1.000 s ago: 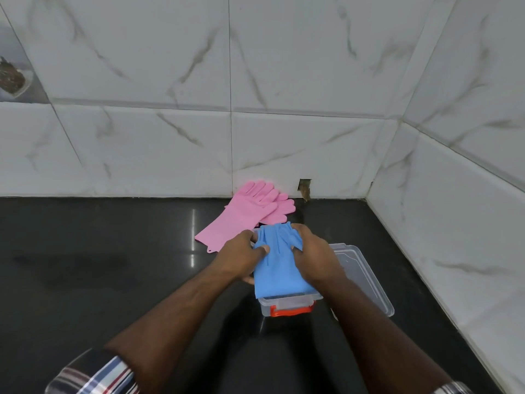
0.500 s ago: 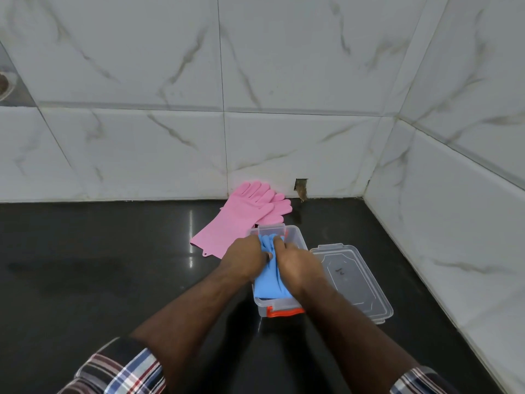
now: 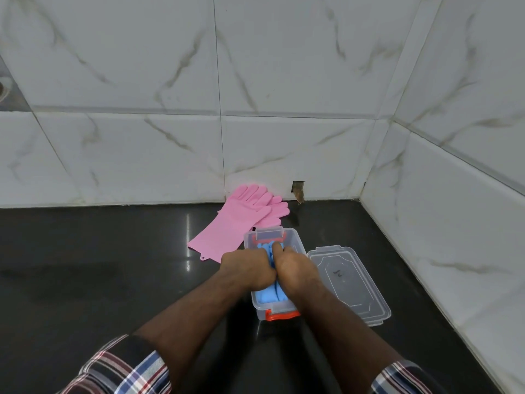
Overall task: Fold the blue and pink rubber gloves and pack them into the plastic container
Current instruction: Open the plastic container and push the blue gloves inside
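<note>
Your left hand (image 3: pixel 246 269) and right hand (image 3: pixel 295 269) sit knuckle to knuckle, fingers curled down onto the folded blue rubber gloves (image 3: pixel 267 294), pressing them into the clear rectangular plastic container (image 3: pixel 295 240) with orange latches. The container's long axis runs away from you toward the marble-tiled wall (image 3: pixel 284 81). Your hands hide most of the blue rubber. Beyond your left hand, the smooth pink rubber gloves (image 3: pixel 235 223) lie flat on the glossy black bench (image 3: pixel 85 265), fingers toward the wall. Just right of your right hand rests the clear lid (image 3: pixel 349 282).
</note>
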{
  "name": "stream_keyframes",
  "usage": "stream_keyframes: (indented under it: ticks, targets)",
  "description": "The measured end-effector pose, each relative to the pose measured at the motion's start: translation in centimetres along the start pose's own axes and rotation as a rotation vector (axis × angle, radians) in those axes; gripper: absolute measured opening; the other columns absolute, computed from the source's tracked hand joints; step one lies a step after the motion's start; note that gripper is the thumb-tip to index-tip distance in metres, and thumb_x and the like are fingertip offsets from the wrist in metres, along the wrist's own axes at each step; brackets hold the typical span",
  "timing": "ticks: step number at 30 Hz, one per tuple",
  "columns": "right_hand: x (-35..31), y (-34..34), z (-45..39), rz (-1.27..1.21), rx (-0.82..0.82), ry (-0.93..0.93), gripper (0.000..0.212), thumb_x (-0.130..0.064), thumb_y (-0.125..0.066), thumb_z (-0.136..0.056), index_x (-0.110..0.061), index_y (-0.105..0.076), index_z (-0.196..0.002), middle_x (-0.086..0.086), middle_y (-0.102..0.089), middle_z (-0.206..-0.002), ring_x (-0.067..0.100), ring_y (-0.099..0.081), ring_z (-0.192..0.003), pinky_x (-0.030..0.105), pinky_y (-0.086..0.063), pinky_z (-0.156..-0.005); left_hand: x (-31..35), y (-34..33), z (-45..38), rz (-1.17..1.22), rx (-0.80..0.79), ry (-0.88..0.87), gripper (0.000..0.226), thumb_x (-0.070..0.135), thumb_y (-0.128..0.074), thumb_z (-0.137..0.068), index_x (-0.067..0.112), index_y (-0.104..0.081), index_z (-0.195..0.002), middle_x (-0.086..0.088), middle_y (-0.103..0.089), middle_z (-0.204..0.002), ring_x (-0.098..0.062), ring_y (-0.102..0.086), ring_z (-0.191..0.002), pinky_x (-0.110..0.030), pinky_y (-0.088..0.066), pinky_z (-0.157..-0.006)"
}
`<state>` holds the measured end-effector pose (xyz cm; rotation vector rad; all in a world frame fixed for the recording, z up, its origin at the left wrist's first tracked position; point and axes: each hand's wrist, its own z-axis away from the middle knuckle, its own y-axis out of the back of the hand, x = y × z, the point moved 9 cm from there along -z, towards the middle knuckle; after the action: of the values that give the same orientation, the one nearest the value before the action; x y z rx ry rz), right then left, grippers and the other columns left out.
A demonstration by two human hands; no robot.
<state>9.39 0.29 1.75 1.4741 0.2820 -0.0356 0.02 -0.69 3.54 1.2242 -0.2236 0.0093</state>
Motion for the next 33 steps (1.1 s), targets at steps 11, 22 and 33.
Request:
stream_keyframes:
  ticks: [11,22,33]
  targets:
    - [0.7,4.4,0.2,0.181,-0.031,0.241,0.051,-0.026,-0.064,-0.089,-0.027,-0.049,-0.138,0.001,-0.053,-0.138,0.022,-0.045,-0.127,0.040,-0.042,-0.104,0.6,1.1,0.5,-0.200,0.120,-0.186,0.061,0.050,-0.063,-0.087,0.029,-0.045,-0.141,-0.003,-0.045,-0.141,-0.026,-0.042,-0.125,-0.045,-0.039,-0.100]
    - [1.8,1.4,1.0,0.422,-0.274,0.226,0.059,-0.041,-0.071,-0.083,-0.035,-0.051,-0.137,-0.002,-0.054,-0.139,0.027,-0.039,-0.130,0.048,-0.035,-0.107,3.4,-2.3,0.1,-0.483,-0.227,-0.268,0.048,0.037,-0.071,-0.088,0.026,-0.057,-0.133,-0.003,-0.055,-0.136,-0.026,-0.040,-0.133,-0.054,-0.021,-0.113]
    - [1.9,0.1,0.2,0.433,-0.270,0.245,0.053,-0.038,-0.072,-0.083,-0.037,-0.054,-0.132,0.002,-0.047,-0.138,0.030,-0.041,-0.126,0.051,-0.039,-0.104,4.4,-3.1,-0.9,-0.393,-0.241,-0.147,0.071,0.028,-0.065,-0.093,0.016,-0.029,-0.153,-0.011,-0.030,-0.157,-0.033,-0.020,-0.149,-0.056,-0.007,-0.122]
